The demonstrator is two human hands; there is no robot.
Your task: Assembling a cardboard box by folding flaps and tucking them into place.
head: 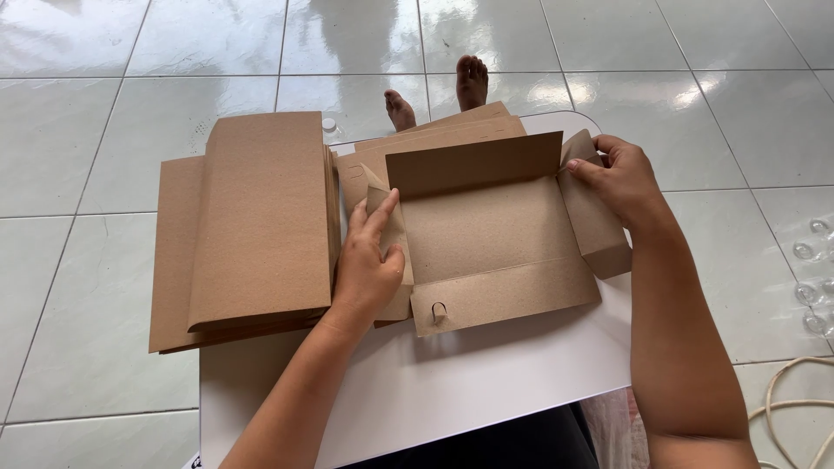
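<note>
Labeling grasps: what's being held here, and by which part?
A brown cardboard box blank, half folded. Left hand pinches its left side flap; right hand grips the upper right corner flap with its fingers.

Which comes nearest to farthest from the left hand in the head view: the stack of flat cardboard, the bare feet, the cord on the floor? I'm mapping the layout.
From the left hand:
1. Stack of flat cardboard, right beside it on its left.
2. Bare feet, beyond the table, on the tiles.
3. Cord, at the far right floor edge.
</note>
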